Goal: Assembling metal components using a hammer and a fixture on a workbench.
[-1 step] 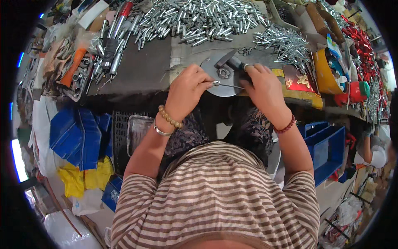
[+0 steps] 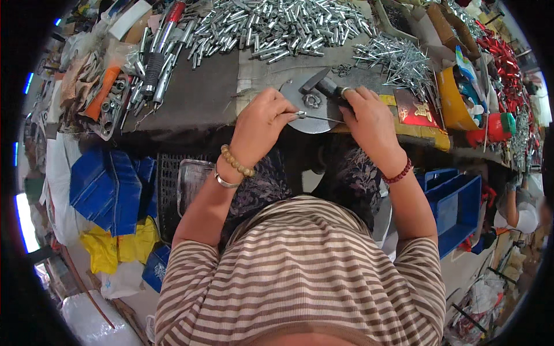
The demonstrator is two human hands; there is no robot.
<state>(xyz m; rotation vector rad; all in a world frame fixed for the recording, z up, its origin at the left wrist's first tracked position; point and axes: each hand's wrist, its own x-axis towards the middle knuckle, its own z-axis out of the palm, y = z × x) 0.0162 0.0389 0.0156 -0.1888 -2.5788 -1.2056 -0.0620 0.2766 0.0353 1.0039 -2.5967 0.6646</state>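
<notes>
My left hand (image 2: 262,120) pinches a small shiny metal sleeve (image 2: 300,115) between thumb and forefinger. From it a thin metal rod (image 2: 323,119) points right, toward my right hand (image 2: 372,120). That hand is closed round the dark handle of a hammer (image 2: 327,87), its head turned left and away from me. Under the hammer lies a round grey metal plate (image 2: 296,92) at the bench's near edge. A rough, raised metal piece (image 2: 312,101) sits in the plate's middle. The rod's right end lies close to my right thumb; whether they touch, I cannot tell.
A large heap of metal sleeves (image 2: 277,29) covers the bench's far side, with a pile of thin rods (image 2: 395,60) right of it. Tools, including an orange-handled one (image 2: 103,92), lie left. A yellow container (image 2: 456,98) stands right. Blue bins (image 2: 456,210) sit below the bench.
My right thumb and fingers have shifted slightly right, leaving more of the rod's right end showing. The hammer handle has moved very slightly; my left hand holds its place.
</notes>
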